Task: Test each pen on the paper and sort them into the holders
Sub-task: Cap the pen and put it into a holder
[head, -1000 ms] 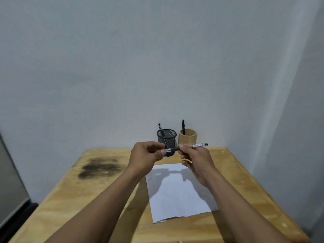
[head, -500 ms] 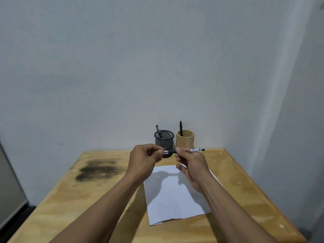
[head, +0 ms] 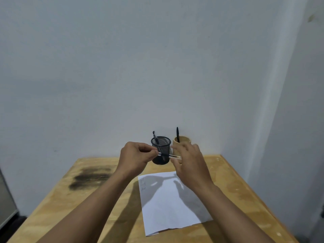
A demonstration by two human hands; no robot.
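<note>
over the table (head: 87,216), l. hand (head: 135,157) pinches a pen (head: 169,156) level before the mesh holder (head: 164,145); r. hand (head: 191,163) slack at its other end, gripping nothing. done: one black pen (head: 155,137) in mesh, a second pen (head: 177,135) in wooden holder (head: 183,140). paper (head: 171,204) faintly marked; held pen prob. left to sort.

The person's left hand (head: 135,156) and right hand (head: 192,163) are bare, and so are both forearms (head: 98,199)

text: none legible — paper (head: 171,207) | faint pen marks, top-left corner; pen (head: 172,156) label | blurred
</note>
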